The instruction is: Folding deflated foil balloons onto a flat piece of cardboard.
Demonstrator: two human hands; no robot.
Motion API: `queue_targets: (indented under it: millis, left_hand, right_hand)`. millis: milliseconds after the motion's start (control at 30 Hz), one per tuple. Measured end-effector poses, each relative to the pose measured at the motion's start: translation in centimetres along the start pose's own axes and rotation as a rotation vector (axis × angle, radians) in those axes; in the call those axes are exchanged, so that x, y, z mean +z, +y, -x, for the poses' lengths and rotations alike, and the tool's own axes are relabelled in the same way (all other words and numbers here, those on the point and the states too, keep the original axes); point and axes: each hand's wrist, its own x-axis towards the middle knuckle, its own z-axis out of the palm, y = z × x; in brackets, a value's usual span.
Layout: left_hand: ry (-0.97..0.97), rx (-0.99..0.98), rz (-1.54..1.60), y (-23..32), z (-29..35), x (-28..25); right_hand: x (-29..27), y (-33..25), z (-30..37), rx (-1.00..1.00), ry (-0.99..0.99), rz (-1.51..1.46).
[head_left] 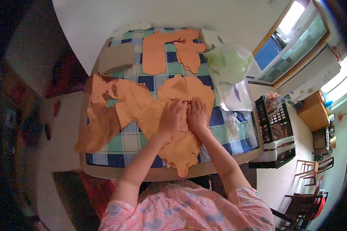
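Note:
A flat orange sheet piece (185, 86) with a wavy, scalloped edge lies on the table in front of me. Its material looks like paper or thin foam; I cannot tell which. My left hand (172, 117) rests on it with the fingers stretched out. Beside it, my right hand (197, 115) also lies flat, fingers stretched away from me. Dark slits and a ragged seam show between the hands and at the fingertips. Left of my hands spreads a crumpled, torn orange-brown sheet (133, 98), which meets the scalloped piece.
A plaid cloth (119, 144) covers the table. Orange cut-outs (154, 54) lie at the far side, beside a grey-brown board (117, 57). A plastic bag (229, 63) and white sheets (235, 98) are at right. A black crate (275, 123) stands off the table's right edge.

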Motion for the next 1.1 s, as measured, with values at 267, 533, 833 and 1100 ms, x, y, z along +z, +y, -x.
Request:
queue_targets:
  millis: [267, 533, 833, 1100]
  left_hand:
    - [-0.256, 0.003, -0.3, -6.2, -4.6, 2.1]
    - [-0.28, -0.035, -0.387, -5.8, -5.3, 0.4]
    - [-0.215, 0.187, -0.306, -5.8, -7.7, 3.5]
    - [-0.259, 0.076, -0.275, -5.9, -7.4, 4.8]
  right_hand:
    - [0.1, -1.1, 0.4, -0.02, -0.037, -0.014]
    - [-0.3, -0.4, 0.2, -0.012, -0.074, -0.004]
    - [-2.4, -1.3, -0.4, -0.042, -0.246, 0.032]
    - [-2.1, -1.1, -0.1, -0.004, -0.248, -0.086]
